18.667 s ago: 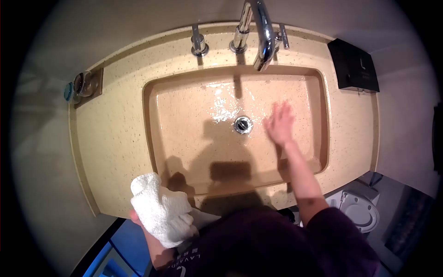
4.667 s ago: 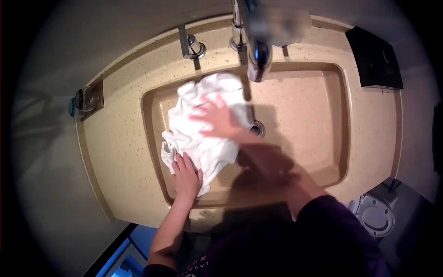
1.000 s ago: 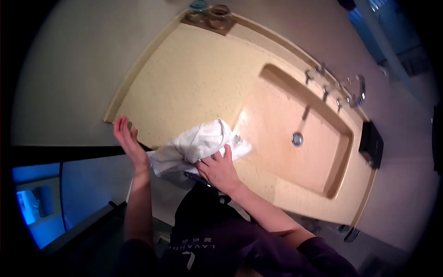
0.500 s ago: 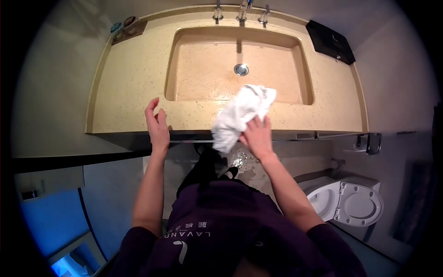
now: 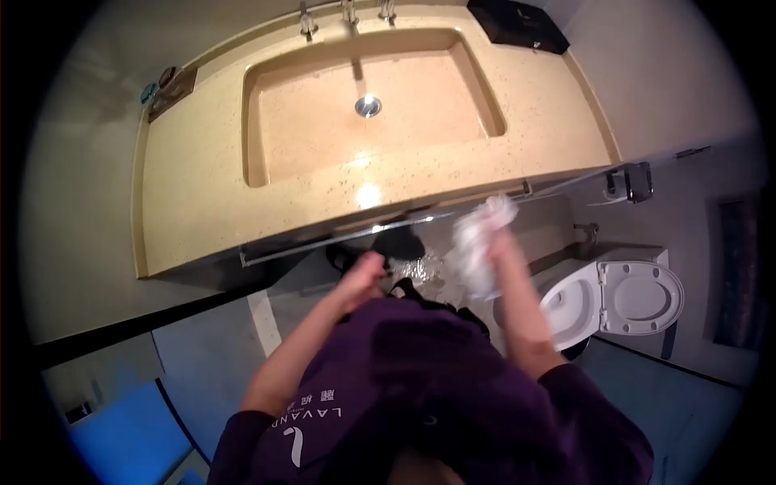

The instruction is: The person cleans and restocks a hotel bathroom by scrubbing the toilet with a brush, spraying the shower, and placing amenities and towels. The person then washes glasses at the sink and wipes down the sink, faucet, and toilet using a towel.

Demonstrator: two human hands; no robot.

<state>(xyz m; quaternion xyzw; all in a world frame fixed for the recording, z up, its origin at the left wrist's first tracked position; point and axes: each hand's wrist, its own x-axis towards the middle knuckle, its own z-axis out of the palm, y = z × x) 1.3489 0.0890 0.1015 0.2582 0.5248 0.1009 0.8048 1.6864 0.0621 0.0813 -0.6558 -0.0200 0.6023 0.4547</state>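
Observation:
My right hand point(image 5: 501, 246) grips a crumpled white cloth point(image 5: 475, 242) in front of the counter's front edge, to the right of my body. Motion blurs both the cloth and the fingers. My left hand point(image 5: 365, 279) is near my waist, over the floor, with its fingers curled in and nothing visible in them. Beyond both hands lies the beige stone counter point(image 5: 194, 182), with a rectangular sink point(image 5: 307, 137) set into it. A round metal drain point(image 5: 369, 106) shows in the basin.
A metal rail point(image 5: 323, 242) runs along the counter front. The faucet point(image 5: 349, 11) and two handles stand behind the sink. A black box point(image 5: 517, 26) sits at the back right. At right are a toilet point(image 5: 643, 297) with raised lid and a paper holder point(image 5: 638, 183). The floor point(image 5: 420, 269) looks wet.
My right hand has lifted the cloth off the sink's front edge and moved it right and back. My left hand has come in toward my waist and curled. The view has turned.

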